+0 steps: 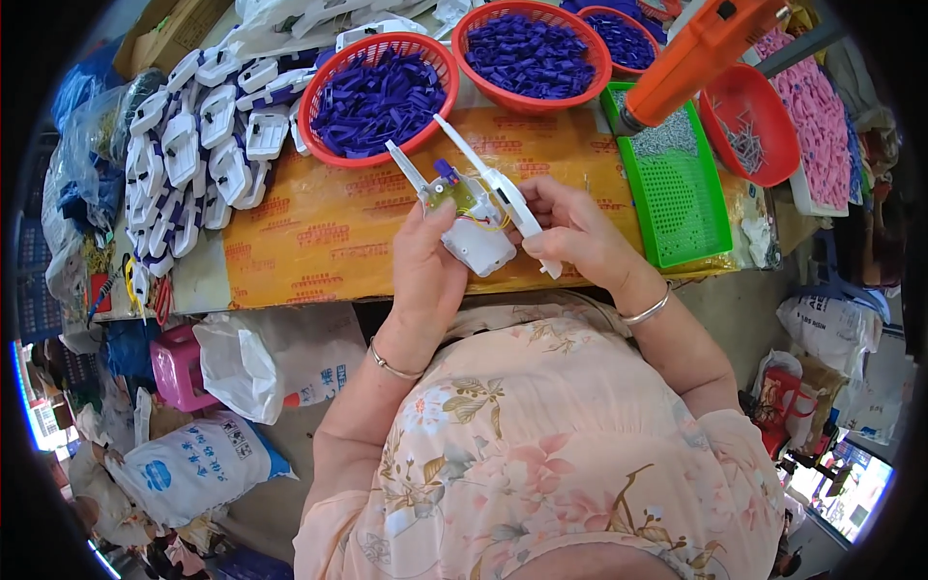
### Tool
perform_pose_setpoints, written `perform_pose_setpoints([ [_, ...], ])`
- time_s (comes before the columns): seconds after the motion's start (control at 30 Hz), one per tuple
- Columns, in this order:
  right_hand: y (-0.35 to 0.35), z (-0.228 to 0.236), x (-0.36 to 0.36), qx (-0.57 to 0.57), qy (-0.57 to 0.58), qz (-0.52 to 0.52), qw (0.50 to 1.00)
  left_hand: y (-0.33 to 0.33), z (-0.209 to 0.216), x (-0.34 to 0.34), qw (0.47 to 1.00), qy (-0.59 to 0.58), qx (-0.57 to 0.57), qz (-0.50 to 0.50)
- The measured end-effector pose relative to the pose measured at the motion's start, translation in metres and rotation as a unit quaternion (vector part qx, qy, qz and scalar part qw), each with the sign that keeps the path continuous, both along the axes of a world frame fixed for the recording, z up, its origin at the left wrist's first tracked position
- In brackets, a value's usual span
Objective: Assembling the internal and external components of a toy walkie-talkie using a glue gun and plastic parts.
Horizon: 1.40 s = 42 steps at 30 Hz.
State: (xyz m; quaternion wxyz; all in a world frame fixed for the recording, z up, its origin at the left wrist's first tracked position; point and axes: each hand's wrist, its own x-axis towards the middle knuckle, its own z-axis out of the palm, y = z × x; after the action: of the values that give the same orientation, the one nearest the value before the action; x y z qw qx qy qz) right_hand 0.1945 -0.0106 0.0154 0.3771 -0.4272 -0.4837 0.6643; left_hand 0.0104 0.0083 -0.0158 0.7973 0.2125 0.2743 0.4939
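My left hand [425,266] holds an open white plastic housing [474,242] over the table's near edge; a small green circuit board, thin wires and a blue part show inside it. My right hand [570,227] grips a long white plastic cover piece [503,193] and presses it against the housing's right side. A second thin white arm [406,166] sticks up from the housing toward the baskets.
Several red baskets of blue plastic parts [372,97] [530,53] stand at the back. A pile of white housings [198,145] lies at the left. A green tray of small screws [677,184], a red dish of screws [749,126] and an orange hanging power screwdriver [696,53] are at the right. Bags lie on the floor.
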Motion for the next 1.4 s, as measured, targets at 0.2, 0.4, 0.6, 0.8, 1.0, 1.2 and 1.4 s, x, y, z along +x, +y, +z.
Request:
perform_pose_setpoints([
  [0.2, -0.001, 0.001, -0.004, -0.033, 0.005, -0.002, 0.999, -0.002, -0.004, 0.004, 0.995, 0.063, -0.041, 0.062],
  [0.4, -0.008, -0.01, -0.022, 0.276, -0.282, -0.09, 0.914, -0.003, -0.006, 0.008, 0.994, 0.067, -0.039, 0.072],
  [0.6, -0.012, -0.013, -0.032, 0.348, -0.31, -0.121, 0.876, -0.006, -0.011, 0.007, 0.992, 0.078, -0.066, 0.075],
  [0.8, -0.014, -0.022, -0.037, 0.333, -0.255, -0.139, 0.897, -0.008, -0.014, 0.01, 0.996, 0.063, -0.025, 0.054],
  [1.0, -0.015, -0.026, -0.039, 0.276, -0.238, -0.136, 0.921, -0.009, -0.012, 0.01, 0.999, 0.024, -0.02, 0.027],
  [1.2, -0.014, -0.026, -0.038, 0.293, -0.236, -0.151, 0.914, -0.011, -0.007, 0.014, 1.0, 0.024, -0.012, -0.001],
  [1.4, -0.015, -0.022, -0.035, 0.289, -0.255, -0.134, 0.913, -0.01, -0.012, 0.013, 1.0, 0.019, -0.012, 0.0],
])
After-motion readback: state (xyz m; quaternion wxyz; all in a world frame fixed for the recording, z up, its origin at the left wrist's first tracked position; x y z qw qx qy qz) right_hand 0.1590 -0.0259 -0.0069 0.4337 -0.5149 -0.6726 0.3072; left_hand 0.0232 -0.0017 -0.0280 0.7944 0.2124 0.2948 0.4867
